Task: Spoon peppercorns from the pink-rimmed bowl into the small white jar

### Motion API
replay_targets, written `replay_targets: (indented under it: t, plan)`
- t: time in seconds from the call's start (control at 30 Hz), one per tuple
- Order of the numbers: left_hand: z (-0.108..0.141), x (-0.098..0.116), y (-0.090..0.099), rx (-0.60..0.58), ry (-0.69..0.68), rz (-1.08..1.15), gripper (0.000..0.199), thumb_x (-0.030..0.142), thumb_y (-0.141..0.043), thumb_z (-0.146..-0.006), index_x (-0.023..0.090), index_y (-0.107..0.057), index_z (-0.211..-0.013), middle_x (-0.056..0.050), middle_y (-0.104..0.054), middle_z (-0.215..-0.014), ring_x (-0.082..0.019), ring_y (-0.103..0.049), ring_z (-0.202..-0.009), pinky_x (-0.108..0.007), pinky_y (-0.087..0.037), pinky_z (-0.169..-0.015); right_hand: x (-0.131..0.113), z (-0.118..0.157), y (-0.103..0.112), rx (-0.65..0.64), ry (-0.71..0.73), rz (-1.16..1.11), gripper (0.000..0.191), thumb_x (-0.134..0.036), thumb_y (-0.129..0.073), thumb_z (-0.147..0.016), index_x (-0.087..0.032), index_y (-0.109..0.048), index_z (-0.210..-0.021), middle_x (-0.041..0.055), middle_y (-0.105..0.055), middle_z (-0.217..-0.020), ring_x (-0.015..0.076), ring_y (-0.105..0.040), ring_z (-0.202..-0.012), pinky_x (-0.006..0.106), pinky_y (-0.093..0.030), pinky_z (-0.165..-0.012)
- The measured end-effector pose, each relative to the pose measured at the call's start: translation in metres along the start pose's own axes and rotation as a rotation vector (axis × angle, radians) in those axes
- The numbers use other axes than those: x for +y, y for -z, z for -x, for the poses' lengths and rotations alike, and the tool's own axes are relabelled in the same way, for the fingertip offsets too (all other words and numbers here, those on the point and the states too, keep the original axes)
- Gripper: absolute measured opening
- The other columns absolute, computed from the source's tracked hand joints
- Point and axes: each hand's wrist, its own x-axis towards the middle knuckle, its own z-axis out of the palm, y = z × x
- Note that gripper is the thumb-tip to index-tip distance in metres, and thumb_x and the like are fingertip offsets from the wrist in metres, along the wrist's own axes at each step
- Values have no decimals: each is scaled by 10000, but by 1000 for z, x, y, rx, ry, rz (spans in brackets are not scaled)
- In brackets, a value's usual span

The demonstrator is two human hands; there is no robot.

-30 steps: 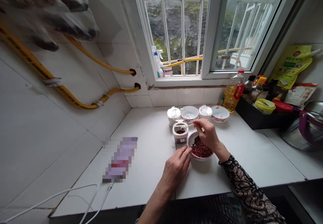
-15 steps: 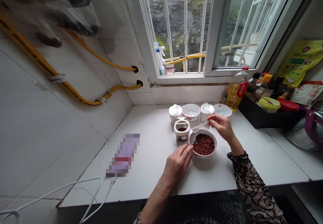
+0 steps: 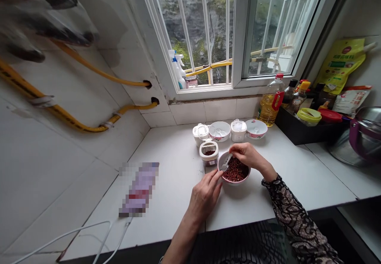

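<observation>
A white bowl with a pink rim stands on the counter, filled with dark red Sichuan peppercorns. My left hand grips the bowl's left side, its fingertips at the rim and its thumb hidden. Pinched in my right hand is the handle of a small white spoon. The spoon's head points down and left, inside the bowl near my left fingertips. Just behind and left of the bowl is a lidded spice jar, its top open, with dark red peppercorns inside.
Behind stand two white spice jars and two flowered bowls. An oil bottle and a black box of condiments are at the right, beside a metal pot. A blurred purple object with a white cable lies left.
My right hand has moved down and left, bringing the spoon from the bowl's far rim to inside it. My left hand stays at the bowl. The whole view has shifted slightly.
</observation>
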Motion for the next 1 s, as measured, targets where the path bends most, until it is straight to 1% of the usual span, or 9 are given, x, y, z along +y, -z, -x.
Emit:
replay_targets:
  t: [0.17,0.27,0.33,0.4,0.5,0.57,0.63,0.73,1.0]
  plan:
    - [1,-1,0,-3,-6,1,348,155,-473,-958,199,-500,-1302,-108,-669,-1169,-210,-670,-1052,-310,-582,-853,2,-2,-1,-6,-197,-235,171,-134,-537,-713,-165,-705,-718,-9,-659,-552,133,-594,-543,238,-464,-575]
    - [1,-1,0,-5,-9,0,355,162,-471,-961,202,-496,-1312,-107,-670,-1168,-208,-673,-1048,-306,-584,-843,7,-6,2,-7,-306,-397,123,-172,-571,-685,-160,-693,-690,-11,-650,-521,138,-601,-532,246,-480,-594]
    - [1,-1,1,2,-15,-9,348,173,-468,-966,204,-497,-1311,-108,-672,-1164,-209,-676,-1042,-306,-587,-835,10,-7,4,-2,-340,-446,109,-183,-582,-681,-157,-687,-686,-8,-646,-516,142,-607,-535,253,-488,-616]
    - [1,-1,0,16,-24,-18,331,181,-461,-973,198,-504,-1301,-112,-676,-1155,-211,-679,-1033,-306,-589,-825,10,-7,5,20,-323,-386,121,-177,-569,-694,-159,-688,-699,0,-652,-537,146,-613,-556,255,-486,-629]
    - [0,-1,0,29,-29,-21,316,181,-455,-976,189,-511,-1287,-115,-682,-1140,-210,-685,-1015,-303,-592,-810,5,-4,4,54,-230,-142,178,-151,-531,-730,-170,-707,-739,15,-668,-594,150,-608,-587,255,-466,-620]
    - [0,-1,0,27,-27,-18,313,181,-455,-976,190,-514,-1284,-113,-683,-1139,-207,-686,-1009,-300,-591,-807,0,-1,2,26,-161,-23,209,-134,-515,-747,-177,-720,-760,18,-676,-625,147,-599,-595,253,-452,-615]
    - [-1,0,0,23,-25,-16,309,182,-452,-978,191,-515,-1280,-111,-683,-1139,-205,-686,-1008,-296,-590,-808,-3,1,0,-29,-119,-5,225,-121,-507,-755,-180,-724,-767,14,-676,-633,139,-590,-593,248,-445,-612]
    - [-1,0,1,24,-26,-13,304,182,-447,-980,186,-516,-1276,-112,-683,-1134,-204,-682,-1015,-294,-586,-814,-3,1,0,-70,-144,-93,210,-112,-514,-735,-172,-715,-743,-1,-654,-591,127,-574,-568,237,-440,-597]
    - [0,-1,-1,13,-26,-1,310,178,-457,-978,182,-513,-1282,-110,-684,-1141,-206,-676,-1026,-294,-584,-814,10,-5,2,-78,-317,-527,95,-183,-595,-684,-159,-685,-700,-13,-650,-539,128,-588,-551,242,-456,-594]
